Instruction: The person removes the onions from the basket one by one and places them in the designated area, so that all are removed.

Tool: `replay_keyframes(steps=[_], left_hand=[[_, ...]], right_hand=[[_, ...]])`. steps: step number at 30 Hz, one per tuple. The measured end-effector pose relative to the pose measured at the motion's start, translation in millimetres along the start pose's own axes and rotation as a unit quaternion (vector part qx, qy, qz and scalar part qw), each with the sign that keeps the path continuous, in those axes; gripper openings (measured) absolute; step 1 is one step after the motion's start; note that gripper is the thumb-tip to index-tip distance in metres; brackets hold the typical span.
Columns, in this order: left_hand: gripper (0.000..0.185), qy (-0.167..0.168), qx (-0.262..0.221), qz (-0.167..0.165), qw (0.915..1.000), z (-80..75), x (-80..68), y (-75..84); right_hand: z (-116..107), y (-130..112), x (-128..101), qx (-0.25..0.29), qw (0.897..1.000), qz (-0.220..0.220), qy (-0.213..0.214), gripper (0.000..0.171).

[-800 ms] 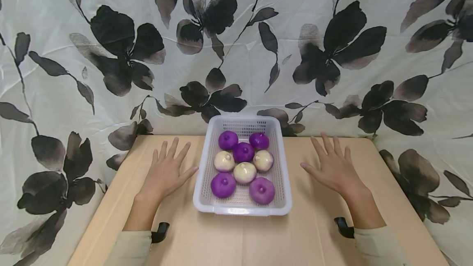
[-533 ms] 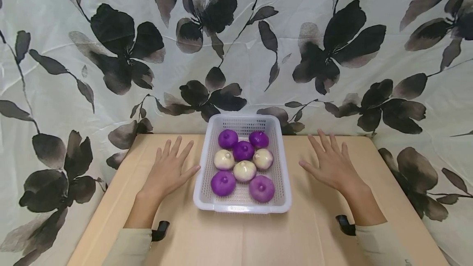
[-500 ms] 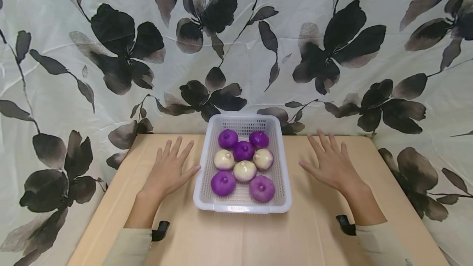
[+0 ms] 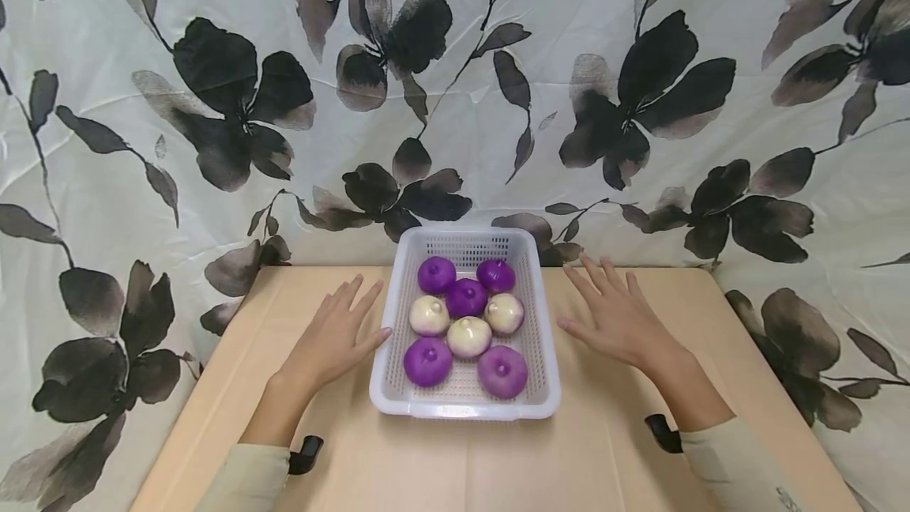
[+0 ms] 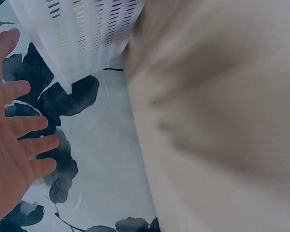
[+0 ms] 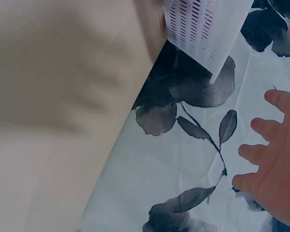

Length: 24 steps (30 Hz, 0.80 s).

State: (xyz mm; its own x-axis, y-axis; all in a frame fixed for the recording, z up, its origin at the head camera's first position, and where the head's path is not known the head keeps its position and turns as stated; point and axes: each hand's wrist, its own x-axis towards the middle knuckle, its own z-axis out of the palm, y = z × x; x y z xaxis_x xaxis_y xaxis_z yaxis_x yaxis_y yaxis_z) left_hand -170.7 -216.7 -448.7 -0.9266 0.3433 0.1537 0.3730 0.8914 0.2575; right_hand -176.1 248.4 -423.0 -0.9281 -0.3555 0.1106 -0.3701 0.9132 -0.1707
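Observation:
A white plastic basket (image 4: 465, 409) with slotted walls stands mid-table in the head view. Inside lie several purple onions (image 4: 427, 362) and three cream-coloured ones with purple-tinged sides, among them the front cream onion (image 4: 469, 337). My left hand (image 4: 330, 346) hovers palm down at the basket's left, fingers straight and spread. Its thumb tip overlaps the left rim in the head view; whether it touches I cannot tell. My right hand (image 4: 618, 326) is held over the table to the right, fingers spread, apart from the basket. Both hands are empty. The wrist views show the basket's outer wall (image 5: 82, 38) beside each hand.
The pale wooden table (image 4: 455, 472) ends just behind the basket. A white cloth (image 4: 512, 180) with dark flower prints hangs behind and around it. Black straps (image 4: 306, 455) sit at both wrists, below light sleeves (image 4: 249, 480).
Both hands have moved inward toward the basket, the right one more. The left thumb has reached the rim's edge in view. The basket and onions keep their places; the head view has shifted slightly.

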Motion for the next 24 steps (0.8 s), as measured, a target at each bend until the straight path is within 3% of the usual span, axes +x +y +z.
replay_keyframes(steps=[15,24], left_hand=[[0.075,0.006,-0.09,0.027,0.9955,8.0,3.9,0.4],[0.069,0.029,-0.178,0.036,0.9829,12.5,10.4,-0.7]], right_hand=[[-2.6,-13.9,19.1,-0.001,0.997,-0.077,0.023,0.083],[-4.9,-23.5,30.8,-0.003,0.992,-0.124,-0.005,0.079]])
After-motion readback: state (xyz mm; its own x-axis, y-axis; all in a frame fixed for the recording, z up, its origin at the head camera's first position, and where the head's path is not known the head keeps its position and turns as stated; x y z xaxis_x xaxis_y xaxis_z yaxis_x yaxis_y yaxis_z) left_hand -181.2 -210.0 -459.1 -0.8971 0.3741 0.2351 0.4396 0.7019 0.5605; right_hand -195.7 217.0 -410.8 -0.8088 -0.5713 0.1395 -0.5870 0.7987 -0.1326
